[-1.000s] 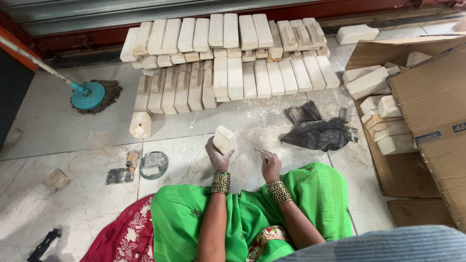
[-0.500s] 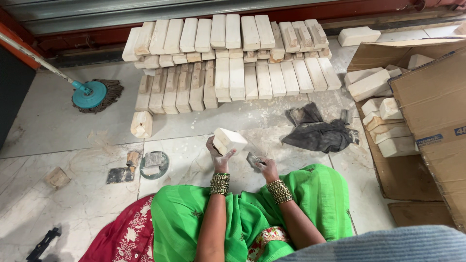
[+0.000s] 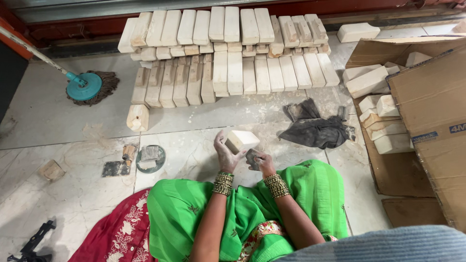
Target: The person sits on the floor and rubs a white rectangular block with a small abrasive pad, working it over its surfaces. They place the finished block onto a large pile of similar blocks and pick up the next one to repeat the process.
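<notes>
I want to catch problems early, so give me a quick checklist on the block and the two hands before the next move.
1. Left hand has a firm grip on the pale block: ok, fingers wrap its end.
2. Right hand holds the small dark piece: ok.
3. Dark piece touching the block: cannot tell.
4. Block raised off the floor: ok.
5. Dark cloth apart from both hands: ok.
6. Stacked blocks lie beyond the hands: ok.

Pale rectangular wooden block (image 3: 241,140), tilted, held above floor, small dark sanding pad (image 3: 252,157) just beside it
</notes>
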Tool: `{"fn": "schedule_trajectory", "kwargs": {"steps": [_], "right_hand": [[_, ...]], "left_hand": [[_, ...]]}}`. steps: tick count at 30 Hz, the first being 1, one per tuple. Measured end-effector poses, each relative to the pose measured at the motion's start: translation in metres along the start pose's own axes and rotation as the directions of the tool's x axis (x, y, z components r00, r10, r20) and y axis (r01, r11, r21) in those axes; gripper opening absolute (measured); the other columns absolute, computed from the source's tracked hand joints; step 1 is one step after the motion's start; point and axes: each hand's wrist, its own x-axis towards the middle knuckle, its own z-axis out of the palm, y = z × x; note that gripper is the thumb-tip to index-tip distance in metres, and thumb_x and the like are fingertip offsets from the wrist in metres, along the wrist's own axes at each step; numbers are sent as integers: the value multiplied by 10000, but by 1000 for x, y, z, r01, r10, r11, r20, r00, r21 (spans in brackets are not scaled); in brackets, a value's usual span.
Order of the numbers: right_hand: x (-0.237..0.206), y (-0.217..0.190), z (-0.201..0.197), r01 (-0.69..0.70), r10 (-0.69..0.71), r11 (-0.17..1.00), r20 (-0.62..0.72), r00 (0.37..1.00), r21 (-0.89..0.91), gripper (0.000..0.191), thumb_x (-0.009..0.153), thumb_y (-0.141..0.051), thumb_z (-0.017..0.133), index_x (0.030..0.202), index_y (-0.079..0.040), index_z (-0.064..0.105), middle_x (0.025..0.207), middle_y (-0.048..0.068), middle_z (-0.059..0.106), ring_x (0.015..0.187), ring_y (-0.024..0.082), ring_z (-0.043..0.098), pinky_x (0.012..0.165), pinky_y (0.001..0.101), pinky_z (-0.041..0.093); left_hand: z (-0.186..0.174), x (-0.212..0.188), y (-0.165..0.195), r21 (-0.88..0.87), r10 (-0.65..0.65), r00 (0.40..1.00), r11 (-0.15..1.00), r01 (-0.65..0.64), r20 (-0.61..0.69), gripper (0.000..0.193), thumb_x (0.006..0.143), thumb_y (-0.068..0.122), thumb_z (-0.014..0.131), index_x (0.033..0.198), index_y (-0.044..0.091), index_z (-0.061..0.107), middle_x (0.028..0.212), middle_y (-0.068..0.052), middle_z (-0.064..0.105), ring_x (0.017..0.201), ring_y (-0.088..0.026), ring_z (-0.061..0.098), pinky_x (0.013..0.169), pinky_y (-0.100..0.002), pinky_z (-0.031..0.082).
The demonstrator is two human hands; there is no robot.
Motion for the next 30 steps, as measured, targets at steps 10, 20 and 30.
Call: {"fn": "schedule_trajectory", "kwargs": {"steps": [10, 20, 30], "right_hand": [[7, -7, -9, 62, -99, 890, -58, 993, -453, 637, 828, 172, 447, 1359, -72, 702, 967, 146, 702, 804, 224, 742, 588, 337, 629], [17, -61, -83, 397, -607, 360, 112, 787, -844, 372, 893, 53, 668, 1243, -44, 750, 896, 207, 759, 762, 222, 730, 669, 338, 560], [29, -48, -130, 403, -650, 511, -34, 759, -759, 368, 883, 23, 678, 1238, -46, 746, 1014, 179, 794, 821, 106, 731, 699, 291, 585]], "left_hand": [[-45, 5, -29, 659, -407, 854, 745, 105, 324, 1007, 509, 296, 996, 1372, 106, 513, 1277, -129, 542, 1157, -340, 566, 999, -430, 514], [-7, -12, -30, 684, -307, 908, 729, 30, 287, 921, 609, 449, 967, 1212, -62, 495, 1203, -242, 493, 1140, -412, 490, 1008, -491, 442], [91, 101, 16, 561, -184, 983, 813, 155, -5, 949, 664, 386, 919, 1383, 8, 428, 1210, -215, 525, 1137, -397, 530, 973, -507, 456]]}}
